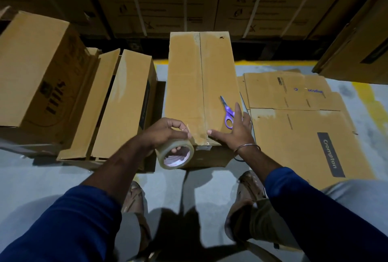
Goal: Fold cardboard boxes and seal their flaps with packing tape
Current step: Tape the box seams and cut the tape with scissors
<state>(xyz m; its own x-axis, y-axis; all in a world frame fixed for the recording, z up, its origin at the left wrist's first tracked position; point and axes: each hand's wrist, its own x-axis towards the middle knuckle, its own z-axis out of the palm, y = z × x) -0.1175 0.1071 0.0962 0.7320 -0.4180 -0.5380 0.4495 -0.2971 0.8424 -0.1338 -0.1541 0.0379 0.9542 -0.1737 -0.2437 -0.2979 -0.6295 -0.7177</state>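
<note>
Gripping tape roll [176, 152], left hand [162, 133]; right hand [235, 129] flat on box [201, 85]; flattened carton [310, 142] reads "Crompton".

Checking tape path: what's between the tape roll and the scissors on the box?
Head view: the centre seam of the box and the right hand pressed flat lie between the tape roll and scissors.

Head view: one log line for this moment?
left hand: grips clear tape roll | right hand: flat on brown cardboard box | purple scissors: on box
</note>
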